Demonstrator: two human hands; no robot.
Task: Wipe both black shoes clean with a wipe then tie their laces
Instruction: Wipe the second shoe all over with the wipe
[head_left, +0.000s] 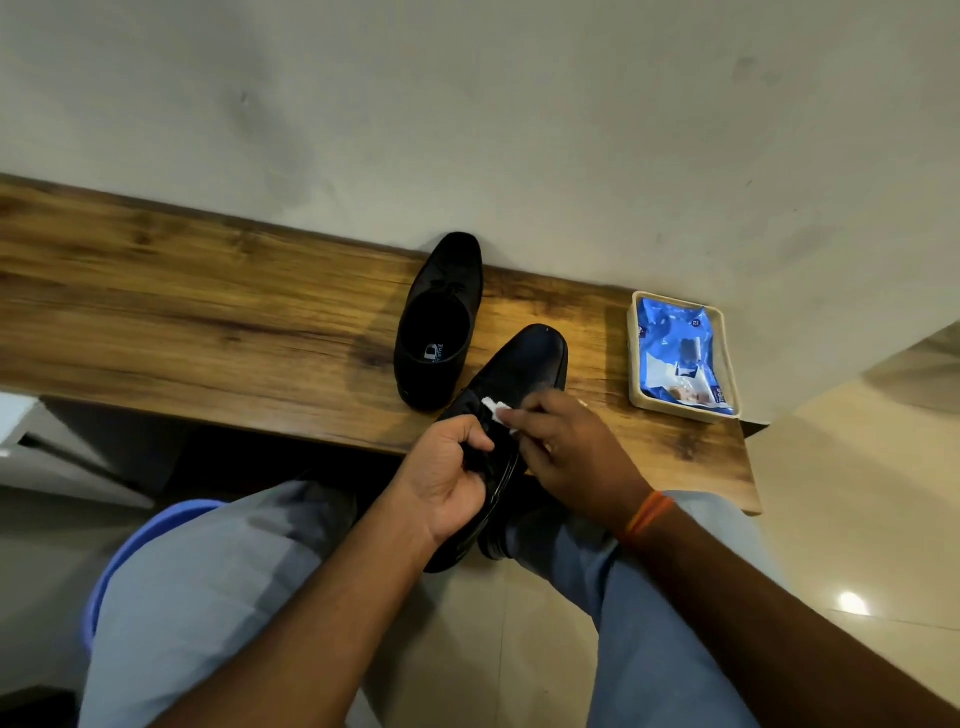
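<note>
One black shoe (439, 322) stands on the wooden shelf (208, 322), toe toward the wall, its laces tied in a bow. The second black shoe (524, 369) is tilted over the shelf's front edge, toe on the wood and heel down by my knees. My left hand (447, 478) grips it around the opening and side. My right hand (571, 447) presses a small white wipe (498, 413) against the lace area of this shoe. Its laces are hidden by my hands.
A cream tray (636, 364) holding a blue pack of wipes (680, 353) sits at the shelf's right end against the wall. My knees in grey-blue trousers are below the shelf. A blue tub rim (135, 551) shows at lower left. A tiled floor lies underneath.
</note>
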